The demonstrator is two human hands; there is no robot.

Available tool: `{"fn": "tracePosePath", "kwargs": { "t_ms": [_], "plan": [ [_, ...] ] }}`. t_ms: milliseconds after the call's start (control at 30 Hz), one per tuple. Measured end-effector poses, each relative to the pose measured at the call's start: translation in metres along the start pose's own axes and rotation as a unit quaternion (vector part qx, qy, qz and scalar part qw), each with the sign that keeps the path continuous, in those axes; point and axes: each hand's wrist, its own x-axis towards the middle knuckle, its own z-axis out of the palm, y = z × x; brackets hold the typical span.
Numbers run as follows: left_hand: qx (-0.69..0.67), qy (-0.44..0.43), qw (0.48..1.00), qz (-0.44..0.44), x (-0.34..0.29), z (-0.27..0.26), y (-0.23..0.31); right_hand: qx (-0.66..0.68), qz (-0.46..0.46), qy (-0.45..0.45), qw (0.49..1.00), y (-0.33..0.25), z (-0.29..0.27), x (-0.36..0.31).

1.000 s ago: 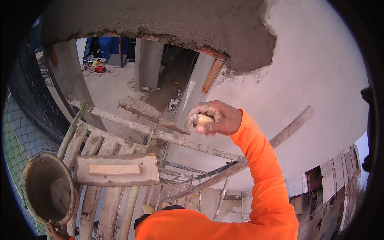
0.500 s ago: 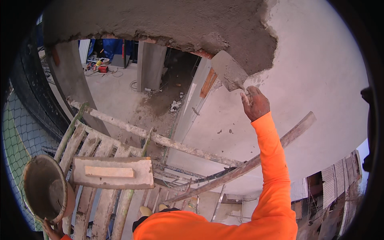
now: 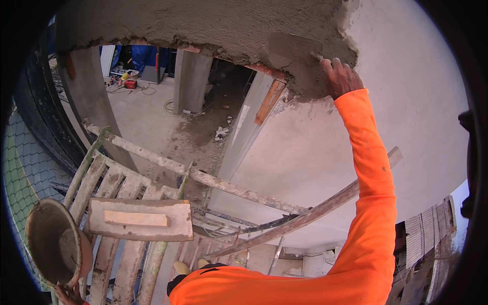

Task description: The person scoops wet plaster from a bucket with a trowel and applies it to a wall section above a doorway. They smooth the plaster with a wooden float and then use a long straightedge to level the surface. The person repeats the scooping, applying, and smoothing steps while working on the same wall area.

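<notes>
My right hand (image 3: pixel 341 77) is closed round the handle of a trowel, raised at the wall's upper part. The trowel's mortar-smeared blade (image 3: pixel 296 50) lies against a band of wet grey mortar (image 3: pixel 203 25) and nearly blends into it. At the lower left, my left hand (image 3: pixel 70 294) grips the near rim of a round bucket (image 3: pixel 84 254), partly cut off by the frame. The bucket is tilted, with grey residue on its inside. Beside it, a plastering float (image 3: pixel 142 233) with a wooden bar handle rests on the scaffold planks.
Scaffold planks (image 3: pixel 109 251) and a mortar-crusted rail (image 3: pixel 152 157) lie below me. A long wooden straightedge (image 3: pixel 325 207) slants across to the pale wall (image 3: pixel 305 152). Through the opening, a concrete column (image 3: pixel 192 84), rubble (image 3: pixel 221 132) and a red toolbox (image 3: pixel 130 84) stand below.
My right hand has moved up and to the right, and the trowel's blade has gone from below the mortar's edge onto the mortar. My left hand stays at the bucket.
</notes>
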Motion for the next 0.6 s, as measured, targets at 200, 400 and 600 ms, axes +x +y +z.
{"fn": "tracePosePath", "kwargs": {
  "t_ms": [200,400,600],
  "plan": [
    [0.026,0.007,0.999,0.035,-0.024,0.025,0.009,0.091,0.100,0.013,0.991,-0.007,-0.007,0.016],
    [-0.044,0.019,0.999,-0.017,-0.034,0.027,0.019,0.102,0.251,0.042,0.962,-0.009,-0.008,-0.027],
    [0.096,-0.056,0.988,0.108,0.004,-0.002,-0.010,0.153,0.176,0.032,0.972,-0.034,0.003,-0.067]
  ]
}}
